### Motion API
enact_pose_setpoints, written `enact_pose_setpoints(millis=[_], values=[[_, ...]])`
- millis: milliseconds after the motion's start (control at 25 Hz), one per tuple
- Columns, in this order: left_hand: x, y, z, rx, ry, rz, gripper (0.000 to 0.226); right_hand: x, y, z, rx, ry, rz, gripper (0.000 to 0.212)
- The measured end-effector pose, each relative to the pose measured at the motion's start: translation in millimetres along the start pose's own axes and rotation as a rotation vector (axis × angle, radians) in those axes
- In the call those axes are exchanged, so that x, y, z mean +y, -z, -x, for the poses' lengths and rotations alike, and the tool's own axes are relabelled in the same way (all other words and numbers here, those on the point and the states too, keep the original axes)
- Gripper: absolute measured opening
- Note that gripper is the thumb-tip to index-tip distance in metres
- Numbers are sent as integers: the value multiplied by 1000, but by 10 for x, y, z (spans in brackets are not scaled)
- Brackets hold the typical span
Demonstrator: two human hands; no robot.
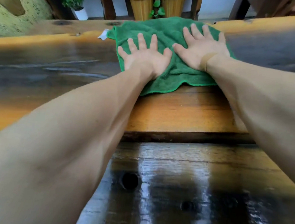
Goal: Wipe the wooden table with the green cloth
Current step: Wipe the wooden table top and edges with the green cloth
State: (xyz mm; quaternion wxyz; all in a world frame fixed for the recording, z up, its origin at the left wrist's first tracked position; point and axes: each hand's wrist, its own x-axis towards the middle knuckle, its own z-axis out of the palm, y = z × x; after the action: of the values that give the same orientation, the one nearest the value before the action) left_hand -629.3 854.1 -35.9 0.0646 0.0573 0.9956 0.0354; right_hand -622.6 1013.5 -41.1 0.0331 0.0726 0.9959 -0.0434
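The green cloth (167, 34) lies spread flat on the wooden table (178, 110), near its far edge, with a white tag (103, 34) sticking out at its left corner. Both my arms are stretched forward. My left hand (144, 58) presses palm-down on the cloth's near left part, fingers spread. To its right and slightly farther away, my right hand (201, 49) lies flat on the cloth the same way, fingers apart. Neither hand grips the fabric. The table top is glossy, with dark and orange grain.
A darker wooden plank (172, 184) with knot holes runs below the table's near edge. Beyond the far edge stand two wicker baskets (143, 3), a potted plant (72, 0) and dark wooden posts. A mossy rock-like mass (13, 13) fills the far left.
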Motion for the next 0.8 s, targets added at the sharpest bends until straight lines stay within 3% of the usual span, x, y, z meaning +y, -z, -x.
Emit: enact_pose_setpoints(millis=[800], values=[[-91, -267, 2048, -32, -127, -19, 67, -80, -44, 2156, -128, -5, -18, 72]])
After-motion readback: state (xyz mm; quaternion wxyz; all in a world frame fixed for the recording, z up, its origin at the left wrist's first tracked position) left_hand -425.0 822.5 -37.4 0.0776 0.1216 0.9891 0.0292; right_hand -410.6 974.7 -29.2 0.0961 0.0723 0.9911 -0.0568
